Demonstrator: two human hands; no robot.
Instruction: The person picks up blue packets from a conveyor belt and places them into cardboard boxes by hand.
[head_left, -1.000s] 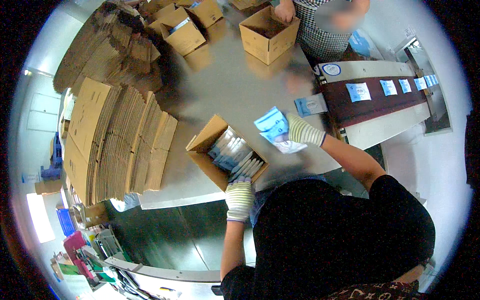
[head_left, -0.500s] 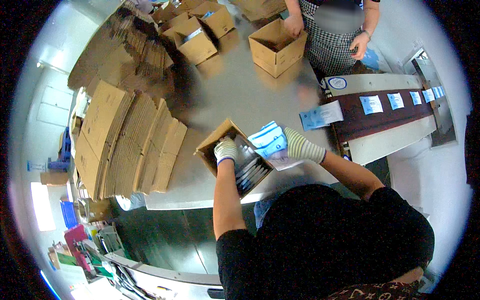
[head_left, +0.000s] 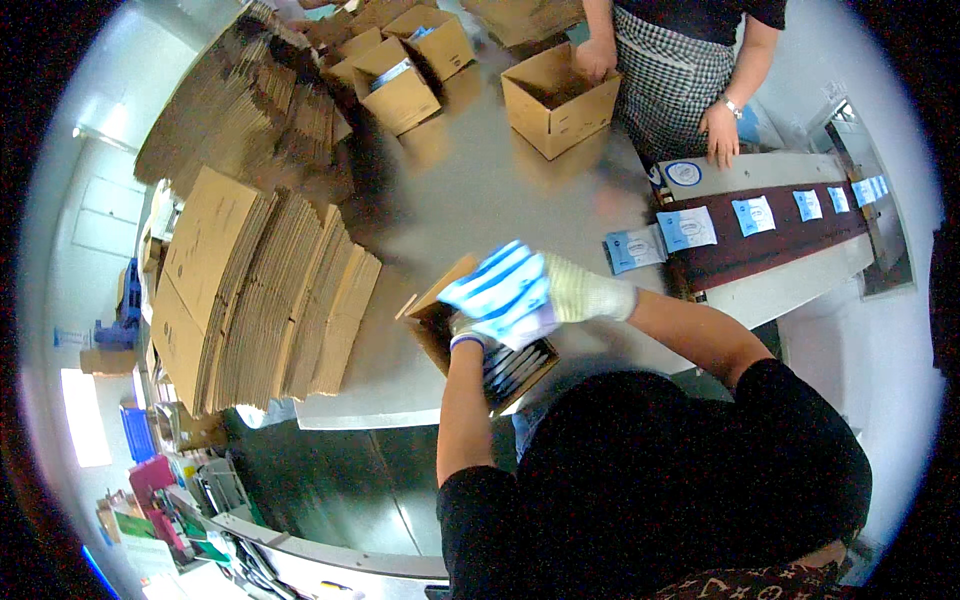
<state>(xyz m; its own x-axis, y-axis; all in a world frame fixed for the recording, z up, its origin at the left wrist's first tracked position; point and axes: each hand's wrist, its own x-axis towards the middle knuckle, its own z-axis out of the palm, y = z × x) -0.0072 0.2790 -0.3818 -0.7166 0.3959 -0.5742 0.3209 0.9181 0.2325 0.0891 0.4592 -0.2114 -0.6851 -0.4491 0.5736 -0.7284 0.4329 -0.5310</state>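
With the right hand [head_left: 590,292] I am holding several blue and white packets [head_left: 500,295] over the opening of the box [head_left: 430,305]. Its gloved fingers are closing on the near end of them, although I am not seeing each finger separately. The left hand [head_left: 464,328] is reaching into the same box; its fingers are hiding behind the packets, so I cannot tell if they are apart or together.

As I am judging, the filling is partly done. A row of packs [head_left: 515,368] is already standing on edge inside the box, at the side nearest to the body. The held packets are remaining outside, so putting them in and closing the box are, I think, what is left. More supply is waiting: one pouch [head_left: 632,251] is lying on the table [head_left: 450,210], at the end of the belt [head_left: 735,250], and others are lying in a line along the belt.

Some things I am not seeing well. The held packets are blurring, so I am not able to count them. They and the left hand are covering a big part of the box, and I cannot say how much room is remaining. Across the table, a co-worker is resting one hand [head_left: 596,60] at the rim of another carton [head_left: 548,130]; the picture edge is cutting off the upper body, and the inside of that carton is too dark to read.
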